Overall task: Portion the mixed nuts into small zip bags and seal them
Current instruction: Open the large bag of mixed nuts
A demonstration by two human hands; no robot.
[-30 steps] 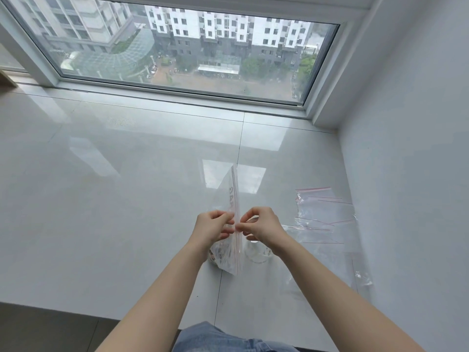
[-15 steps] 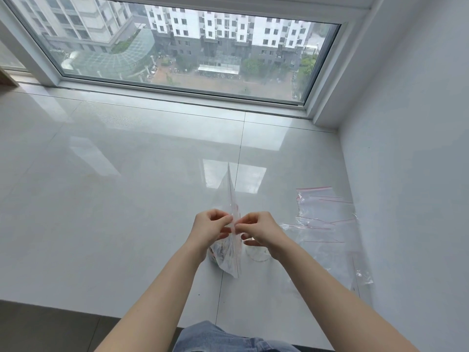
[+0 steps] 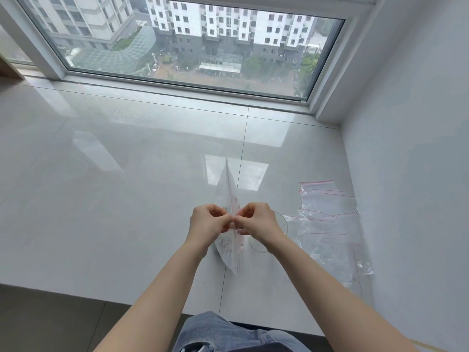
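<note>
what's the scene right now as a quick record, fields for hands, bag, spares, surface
left hand: left hand pinches the top edge of the large clear bag
right hand: right hand pinches the same edge, fingertips meeting the left's
bag: held upright, edge-on to the camera, some contents low inside
spares: small zip bags lying flat to the right, red-lined tops
dish: clear round dish partly hidden behind the right hand
surface: glossy white sill under the window

Large bag (image 3: 229,199) upright on the sill (image 3: 101,199) near its front edge, held between both hands; glass bowl (image 3: 281,224) just right; empty zip bags (image 3: 327,219) along the right edge, window (image 3: 190,41) behind
</note>
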